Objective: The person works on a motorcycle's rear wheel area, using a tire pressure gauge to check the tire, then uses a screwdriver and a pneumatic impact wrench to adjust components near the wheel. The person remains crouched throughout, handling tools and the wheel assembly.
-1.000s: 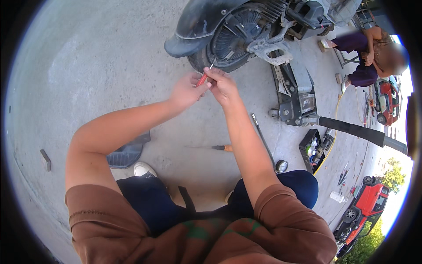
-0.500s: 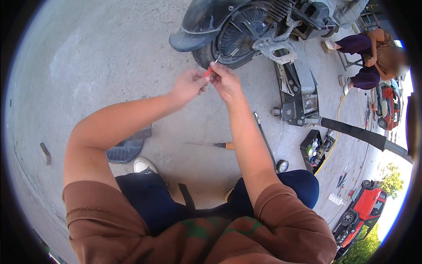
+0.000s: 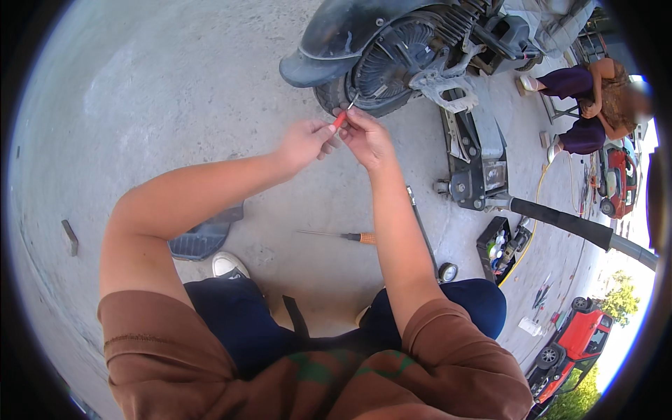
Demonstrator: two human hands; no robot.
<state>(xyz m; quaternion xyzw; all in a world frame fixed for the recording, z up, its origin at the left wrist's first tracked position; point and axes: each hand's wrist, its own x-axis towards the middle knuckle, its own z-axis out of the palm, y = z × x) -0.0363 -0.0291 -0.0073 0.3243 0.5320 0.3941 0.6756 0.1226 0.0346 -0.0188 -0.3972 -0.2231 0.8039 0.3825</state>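
In front of me, a small tool with a red handle [image 3: 340,120] and a thin metal shaft is pinched between both hands. My left hand [image 3: 308,145] closes its thumb and fingers on the handle's lower end. My right hand [image 3: 371,138] grips it farther up, near the shaft. The shaft points up toward the scooter's rear tyre [image 3: 332,96]; whether it touches the rubber I cannot tell. Above the tyre is a dark mudguard [image 3: 318,70], and beside it a dusty finned engine cover [image 3: 395,52].
A floor jack [image 3: 483,168] with a long handle stands right of the scooter. An orange-handled spike tool [image 3: 365,238], a hose with a round gauge [image 3: 448,271] and a black tool tray [image 3: 495,245] lie on the concrete. A seated person [image 3: 595,105] and a red car [image 3: 574,346] are farther right.
The scooter and jack sit slightly farther right and lower in view. Both hands have shifted a little right and down, still holding the red-handled tool.
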